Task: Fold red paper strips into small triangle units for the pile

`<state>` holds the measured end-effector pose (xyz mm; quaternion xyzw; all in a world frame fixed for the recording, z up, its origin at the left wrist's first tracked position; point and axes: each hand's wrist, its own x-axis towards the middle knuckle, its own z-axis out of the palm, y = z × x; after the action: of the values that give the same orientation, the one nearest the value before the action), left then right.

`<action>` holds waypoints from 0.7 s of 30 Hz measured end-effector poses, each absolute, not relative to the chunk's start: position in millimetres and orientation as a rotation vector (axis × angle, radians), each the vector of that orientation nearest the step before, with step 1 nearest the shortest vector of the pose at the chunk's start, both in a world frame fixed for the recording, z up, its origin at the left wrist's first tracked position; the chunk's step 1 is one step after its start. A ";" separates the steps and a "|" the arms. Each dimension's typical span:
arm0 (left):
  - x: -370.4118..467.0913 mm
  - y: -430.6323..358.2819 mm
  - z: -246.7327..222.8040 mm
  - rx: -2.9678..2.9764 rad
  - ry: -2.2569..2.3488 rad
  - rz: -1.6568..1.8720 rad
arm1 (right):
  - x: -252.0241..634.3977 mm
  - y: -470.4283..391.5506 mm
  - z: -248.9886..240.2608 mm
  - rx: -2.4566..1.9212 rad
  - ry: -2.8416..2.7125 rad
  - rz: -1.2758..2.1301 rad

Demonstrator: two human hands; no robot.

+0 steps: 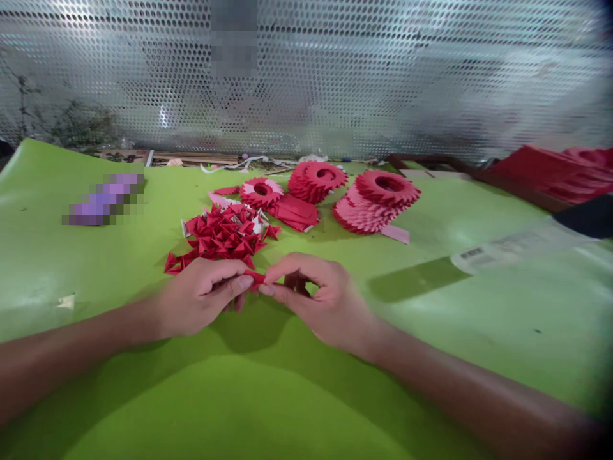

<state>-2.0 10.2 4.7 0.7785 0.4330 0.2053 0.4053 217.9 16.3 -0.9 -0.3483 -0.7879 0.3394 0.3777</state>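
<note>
A small piece of folded red paper (256,279) is pinched between my two hands above the green table. My left hand (204,294) grips its left end between thumb and fingers, while my right hand (318,294) pinches the right end with thumb and index finger. Just beyond my left hand lies a heap of folded red paper triangles (223,230), with some white sides showing. Behind it are flat red paper pieces (294,212) and a small red-and-pink ring (261,191) of interlocked folded paper. My fingers cover part of the held paper.
Two stacked folded-paper rolls, one red (311,185) and one red and pink (368,207), stand farther back. A clear plastic packet (507,246) lies at right, near red paper (541,169) in a brown tray. A perforated metal wall (306,83) borders the green table (205,409).
</note>
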 end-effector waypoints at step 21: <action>-3.0 6.8 6.1 2.031 1.058 0.518 | 217.0 16.3 2.4 -0.826 -1.979 0.954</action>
<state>-3.0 6.8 6.1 0.7977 0.4156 0.2037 0.3866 217.0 16.3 2.4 -0.3243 -0.7776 0.3748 0.3869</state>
